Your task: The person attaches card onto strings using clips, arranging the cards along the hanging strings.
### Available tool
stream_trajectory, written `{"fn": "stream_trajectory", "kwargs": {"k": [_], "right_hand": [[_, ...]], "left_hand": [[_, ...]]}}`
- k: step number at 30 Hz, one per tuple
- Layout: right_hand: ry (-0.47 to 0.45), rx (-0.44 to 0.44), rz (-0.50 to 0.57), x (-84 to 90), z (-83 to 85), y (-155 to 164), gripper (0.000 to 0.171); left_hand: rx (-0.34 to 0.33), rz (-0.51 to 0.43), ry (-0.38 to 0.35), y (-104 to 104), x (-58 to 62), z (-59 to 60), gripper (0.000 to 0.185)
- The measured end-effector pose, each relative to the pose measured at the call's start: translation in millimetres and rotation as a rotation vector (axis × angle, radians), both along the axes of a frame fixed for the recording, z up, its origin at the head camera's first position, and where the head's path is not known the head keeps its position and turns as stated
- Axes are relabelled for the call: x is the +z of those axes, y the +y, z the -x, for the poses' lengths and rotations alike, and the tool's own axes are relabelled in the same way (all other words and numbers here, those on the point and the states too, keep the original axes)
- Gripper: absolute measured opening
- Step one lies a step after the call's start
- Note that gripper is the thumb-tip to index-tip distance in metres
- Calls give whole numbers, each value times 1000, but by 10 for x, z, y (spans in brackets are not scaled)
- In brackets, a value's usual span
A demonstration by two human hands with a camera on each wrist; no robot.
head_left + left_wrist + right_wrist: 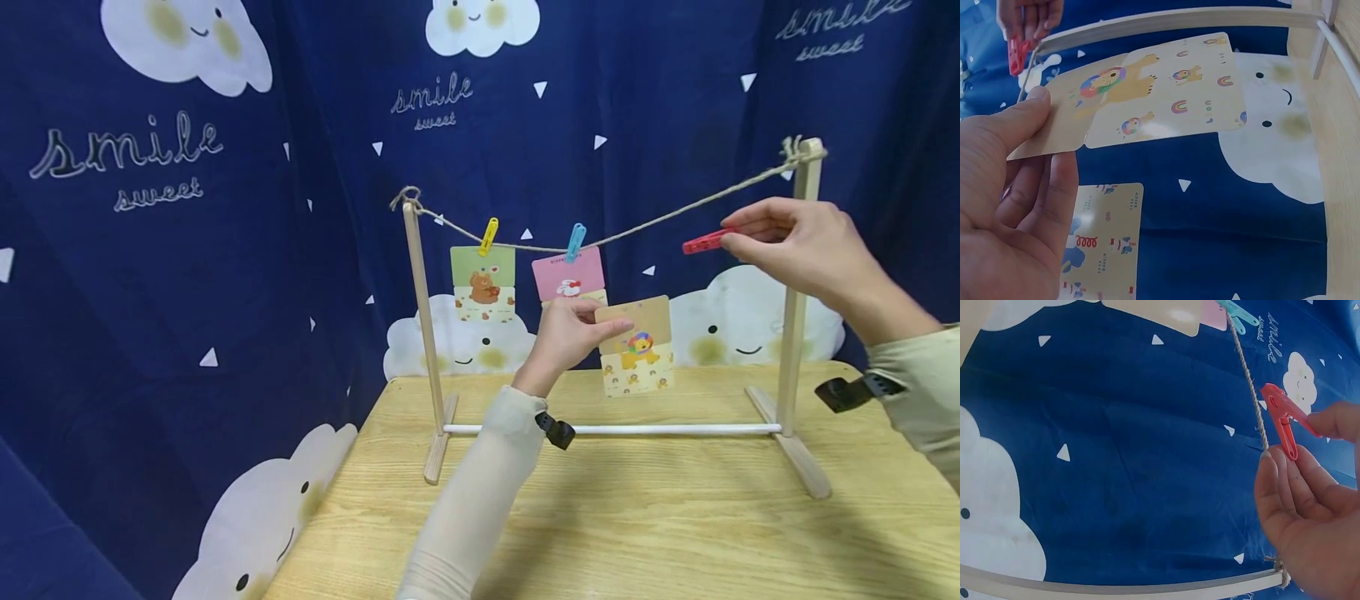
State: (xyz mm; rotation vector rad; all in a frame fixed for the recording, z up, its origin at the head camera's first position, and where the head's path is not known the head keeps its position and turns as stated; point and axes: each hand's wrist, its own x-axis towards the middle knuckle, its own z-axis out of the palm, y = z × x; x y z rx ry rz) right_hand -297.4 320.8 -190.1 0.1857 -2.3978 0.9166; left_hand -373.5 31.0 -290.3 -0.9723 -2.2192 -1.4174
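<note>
My left hand [573,335] pinches a lion card [637,346] at its upper left edge, thumb in front and fingers behind. That card hangs below the twine [675,208] and beside a pink bunny card [567,275]. In the left wrist view the thumb lies across the lion card's [1166,94] tan part. Right of the card, my right hand [806,242] holds a red clothespin [705,242] between thumb and fingers. The right wrist view shows the red clothespin [1282,415] close to the twine [1247,378], gripped by its handle ends.
A blue clothespin [575,242] fixes the bunny card to the twine; a yellow one [489,237] fixes a green bear card [483,283]. Wooden posts [798,300] carry the twine, joined low by a white bar [675,430]. A dark blue cloud-print curtain [337,125] stands behind the table [637,517].
</note>
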Motion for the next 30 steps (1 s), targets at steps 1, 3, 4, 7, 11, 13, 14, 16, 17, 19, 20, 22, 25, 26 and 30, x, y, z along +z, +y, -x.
{"fn": "stream_trajectory", "kwargs": {"k": [1, 3, 4, 7, 11, 13, 14, 16, 17, 19, 20, 22, 25, 26, 30], "right_hand": [[0, -1, 1, 16, 3, -6, 47], [-3, 1, 6, 49, 4, -21, 47], [-4, 0, 7, 67, 1, -29, 48], [-6, 4, 21, 120, -6, -51, 48], [9, 9, 28, 193, -11, -89, 46], [16, 8, 21, 231, -12, -105, 46], [17, 8, 16, 250, -11, -111, 47], [17, 8, 1, 286, -7, -122, 49], [17, 9, -8, 302, -5, -126, 50], [13, 9, -23, 333, 2, -138, 51], [10, 9, -29, 346, 6, -146, 52], [6, 14, -38, 376, 16, -158, 53], [-6, 14, -46, 417, 32, -184, 53], [-9, 18, -49, 430, 38, -193, 53], [-12, 38, -59, 472, 65, -237, 53]], "left_hand": [[0, -3, 0, 4, 4, -1, 60], [2, -7, -1, 9, 16, -3, 60], [1, -9, -1, 12, 24, -5, 60], [4, -13, -12, 21, 55, -8, 59], [17, -11, -34, 32, 95, -3, 59], [16, -17, -43, 39, 114, -2, 61], [13, -17, -42, 43, 122, 1, 62], [4, -20, -36, 57, 138, 6, 62], [-2, -20, -35, 64, 144, 7, 63], [-3, -14, -22, 85, 152, 20, 63], [4, -11, 1, 98, 158, 23, 63], [18, -8, 33, 127, 166, 39, 63], [28, -15, 52, 169, 182, 48, 63], [29, -21, 50, 181, 188, 49, 63], [31, -33, 16, 216, 203, 53, 63]]}}
